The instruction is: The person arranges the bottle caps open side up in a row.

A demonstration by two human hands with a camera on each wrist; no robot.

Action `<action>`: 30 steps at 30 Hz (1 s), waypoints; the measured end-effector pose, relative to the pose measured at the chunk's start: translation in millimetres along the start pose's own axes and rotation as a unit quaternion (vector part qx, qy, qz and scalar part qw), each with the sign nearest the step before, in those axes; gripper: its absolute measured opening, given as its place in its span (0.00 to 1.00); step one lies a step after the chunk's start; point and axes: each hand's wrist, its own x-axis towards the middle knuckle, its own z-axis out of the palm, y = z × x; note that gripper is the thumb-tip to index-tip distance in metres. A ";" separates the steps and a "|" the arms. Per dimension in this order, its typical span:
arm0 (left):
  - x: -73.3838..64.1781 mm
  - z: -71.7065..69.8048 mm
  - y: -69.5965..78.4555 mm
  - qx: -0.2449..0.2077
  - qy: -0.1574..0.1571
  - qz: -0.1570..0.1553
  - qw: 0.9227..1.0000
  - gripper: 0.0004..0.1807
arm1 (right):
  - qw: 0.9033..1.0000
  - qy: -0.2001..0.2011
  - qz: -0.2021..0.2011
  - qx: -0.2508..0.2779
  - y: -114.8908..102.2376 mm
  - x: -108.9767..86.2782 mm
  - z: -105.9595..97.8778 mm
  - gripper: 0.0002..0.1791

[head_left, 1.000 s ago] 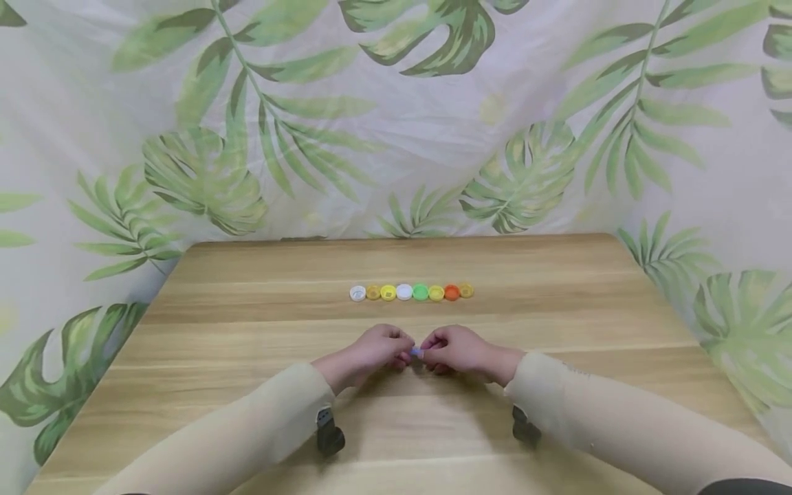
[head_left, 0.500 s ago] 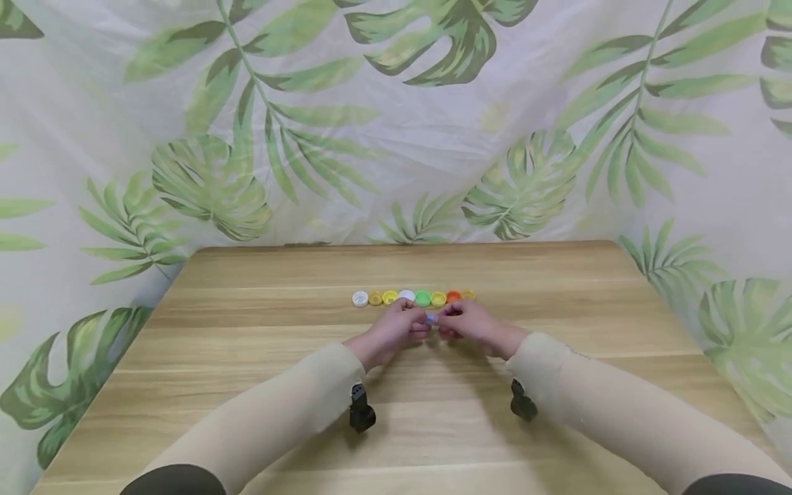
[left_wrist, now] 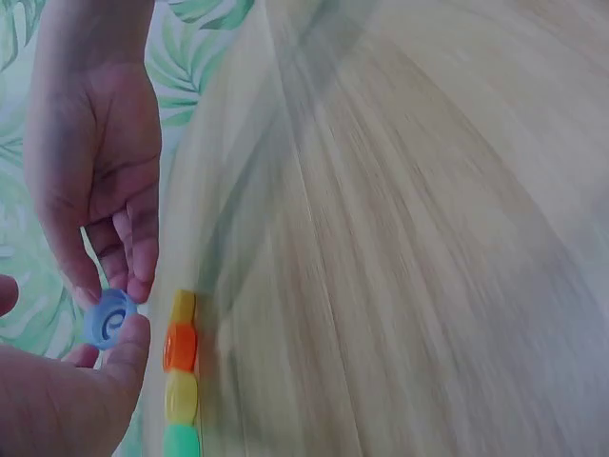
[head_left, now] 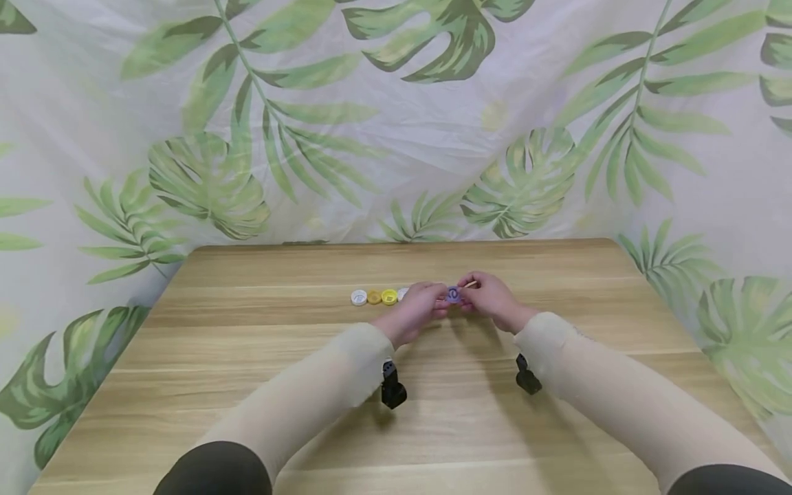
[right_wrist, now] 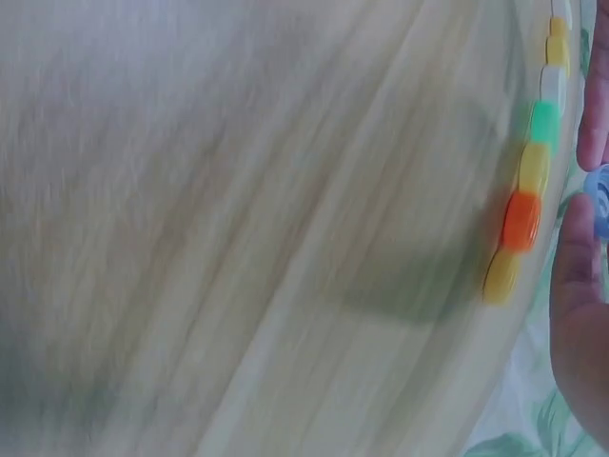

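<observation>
A blue-purple bottle cap (head_left: 454, 295) with a curved mark inside is held up between both hands, above the row of caps. My left hand (head_left: 417, 309) pinches its left edge between thumb and fingers. On the other side, my right hand (head_left: 491, 299) pinches the right edge. The left wrist view shows the same blue cap (left_wrist: 111, 319) hanging over the table between the two hands' fingertips. Below it, the row's end has an orange cap (right_wrist: 521, 221) and an amber cap (right_wrist: 501, 277). In the head view the hands hide the row's right part.
A white cap (head_left: 359, 298), an amber cap (head_left: 374, 297) and a yellow cap (head_left: 389, 297) form the row's left end, sides touching. The row lies on a wooden table (head_left: 278, 371). Behind the table hangs a leaf-patterned cloth (head_left: 396, 137).
Both hands have carried the blue cap forward and to the right, from near the table's middle to the row. The cap's open face is now visible. The row stays where it was.
</observation>
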 end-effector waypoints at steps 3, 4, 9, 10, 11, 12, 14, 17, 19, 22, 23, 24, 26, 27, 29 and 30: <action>4.3 7.3 0.2 -0.005 0.009 -0.006 1.000 0.15 | 1.000 0.006 -0.002 -0.025 0.7 2.3 -6.0 0.10; 6.2 9.7 -0.3 -0.009 0.013 -0.006 1.000 0.14 | 0.999 0.008 -0.002 -0.032 1.2 3.0 -7.9 0.10; 11.1 24.1 -1.7 -0.028 0.014 -0.007 0.999 0.14 | 0.998 0.013 -0.004 -0.056 7.7 6.4 -16.8 0.10; 10.6 27.4 -1.5 -0.029 0.013 -0.007 0.999 0.15 | 0.998 0.013 -0.003 -0.059 9.4 7.1 -18.7 0.10; 10.2 30.5 -1.4 -0.031 0.009 -0.007 0.999 0.16 | 0.998 0.013 -0.004 -0.064 11.0 7.5 -20.7 0.10; 9.5 33.6 -1.3 -0.032 0.006 -0.007 0.999 0.16 | 0.997 0.016 -0.003 -0.072 12.4 8.0 -22.6 0.09; 9.5 38.3 -2.8 -0.035 0.001 -0.005 0.999 0.18 | 0.993 0.028 -0.006 -0.117 14.5 9.1 -26.7 0.09; 9.2 41.2 -5.9 -0.034 -0.008 -0.011 0.999 0.19 | 0.977 0.048 -0.017 -0.207 16.5 11.2 -33.7 0.08; 8.3 40.1 -8.7 -0.027 -0.011 -0.022 0.999 0.20 | 0.962 0.059 -0.023 -0.265 18.2 13.7 -38.6 0.08; 6.4 36.4 -12.5 -0.015 -0.015 -0.037 0.999 0.18 | 0.952 0.062 -0.016 -0.300 22.5 18.4 -45.6 0.07; 5.5 34.8 -13.7 -0.013 -0.016 -0.042 0.999 0.18 | 0.950 0.060 -0.011 -0.305 23.9 19.9 -47.6 0.06; 4.9 33.2 -15.0 -0.009 -0.018 -0.045 0.999 0.18 | 0.950 0.058 -0.004 -0.308 25.1 21.2 -49.3 0.06; 3.7 30.7 -17.8 -0.006 -0.025 -0.050 0.998 0.18 | 0.950 0.052 0.012 -0.309 27.8 24.0 -51.6 0.06; 2.7 29.7 -19.6 -0.003 -0.027 -0.054 0.998 0.19 | 0.950 0.049 0.019 -0.307 28.6 25.3 -52.4 0.06; -0.8 28.1 -23.9 0.002 -0.032 -0.064 0.997 0.21 | 0.952 0.046 0.029 -0.301 30.0 27.7 -53.2 0.07; -2.9 27.6 -26.4 0.001 -0.036 -0.068 0.997 0.23 | 0.953 0.047 0.033 -0.297 30.3 28.7 -53.3 0.07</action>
